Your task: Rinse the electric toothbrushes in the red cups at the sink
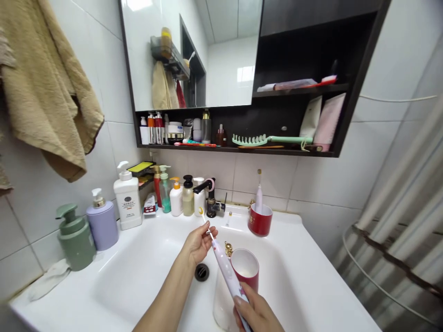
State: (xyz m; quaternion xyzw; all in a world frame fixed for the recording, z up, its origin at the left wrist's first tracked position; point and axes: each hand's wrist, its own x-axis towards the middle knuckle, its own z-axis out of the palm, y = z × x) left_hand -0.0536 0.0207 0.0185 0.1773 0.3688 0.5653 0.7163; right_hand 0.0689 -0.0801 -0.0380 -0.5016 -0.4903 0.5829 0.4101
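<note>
left hand (199, 242) pinches the toothbrush (223, 263) neck above the drain (201, 272), right hand (258, 313) closed round its handle, cup (245, 268) just right of the drain; a wet-grip slip likely drops either.

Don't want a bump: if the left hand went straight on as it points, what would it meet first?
The left hand pinches the toothbrush neck; beyond it, probably the black faucet, though depth is unclear.
</note>
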